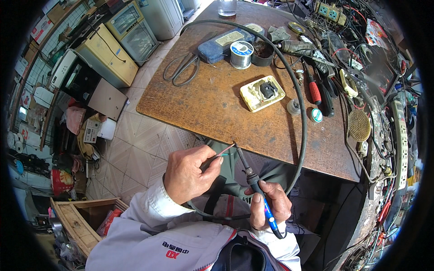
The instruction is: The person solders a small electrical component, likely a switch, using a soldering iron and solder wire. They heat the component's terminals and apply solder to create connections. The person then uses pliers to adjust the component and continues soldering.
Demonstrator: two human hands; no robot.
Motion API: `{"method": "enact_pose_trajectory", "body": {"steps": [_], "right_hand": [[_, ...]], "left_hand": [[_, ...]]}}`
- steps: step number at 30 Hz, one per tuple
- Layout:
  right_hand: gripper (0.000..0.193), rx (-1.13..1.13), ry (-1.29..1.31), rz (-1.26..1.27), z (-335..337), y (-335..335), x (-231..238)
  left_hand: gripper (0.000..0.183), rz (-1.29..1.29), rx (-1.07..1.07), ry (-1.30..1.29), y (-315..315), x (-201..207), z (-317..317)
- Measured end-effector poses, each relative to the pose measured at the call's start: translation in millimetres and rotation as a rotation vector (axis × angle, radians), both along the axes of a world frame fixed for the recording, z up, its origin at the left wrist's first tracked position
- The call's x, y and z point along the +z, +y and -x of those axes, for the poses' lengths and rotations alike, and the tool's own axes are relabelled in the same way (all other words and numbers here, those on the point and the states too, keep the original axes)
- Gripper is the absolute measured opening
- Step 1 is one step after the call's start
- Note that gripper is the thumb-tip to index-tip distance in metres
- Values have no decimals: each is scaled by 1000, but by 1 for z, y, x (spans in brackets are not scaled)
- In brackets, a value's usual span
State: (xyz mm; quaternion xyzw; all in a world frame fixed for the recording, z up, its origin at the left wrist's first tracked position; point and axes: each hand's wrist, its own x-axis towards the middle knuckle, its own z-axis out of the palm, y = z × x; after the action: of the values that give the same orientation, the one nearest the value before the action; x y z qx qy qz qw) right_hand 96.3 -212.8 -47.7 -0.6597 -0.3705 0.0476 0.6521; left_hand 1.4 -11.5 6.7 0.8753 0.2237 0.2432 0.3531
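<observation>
Near the table's front edge, my left hand [190,174] is closed on a black cable end, from which a pink wire [227,149] and a green wire [227,154] stick out. Pinched in the fingers of my right hand [272,203] is a soldering iron [244,160] with a blue and black handle. Its tip meets the end of the pink wire, or comes very close; whether they touch I cannot tell. A thick black cable [300,135] loops across the table and down past my lap.
On the wooden table [190,113] lie a solder spool [242,55], a cream plastic housing [262,93], scissors [183,71], a blue case [221,44], a small round tin [317,115] and a red-handled screwdriver [314,90]. Tools and wires crowd the right side, beside a power strip [400,144].
</observation>
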Motion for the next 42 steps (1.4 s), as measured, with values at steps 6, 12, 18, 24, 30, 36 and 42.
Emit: {"method": "enact_pose_trajectory", "body": {"steps": [6,12,18,24,30,36,42], "right_hand": [[29,-3,0,-1,0,0,0],[30,-5,-3,-4,-1,1,0],[30,-13,5,-9,0,0,-2],[30,-42,6,-29,1,0,-5],[30,-50,3,-30,2,-1,-5],[32,-106,-94,-41,-2,-8,-5],[30,-196,-32,-157,-12,-15,10]], "left_hand": [[11,-11,0,-5,0,0,0],[11,-12,5,-8,0,0,0],[11,-5,5,-3,-1,0,-1],[11,-6,2,4,-1,1,0],[12,-10,3,4,0,-2,-1],[15,139,2,-62,0,2,3],[23,501,-95,-177,19,4,13]]}}
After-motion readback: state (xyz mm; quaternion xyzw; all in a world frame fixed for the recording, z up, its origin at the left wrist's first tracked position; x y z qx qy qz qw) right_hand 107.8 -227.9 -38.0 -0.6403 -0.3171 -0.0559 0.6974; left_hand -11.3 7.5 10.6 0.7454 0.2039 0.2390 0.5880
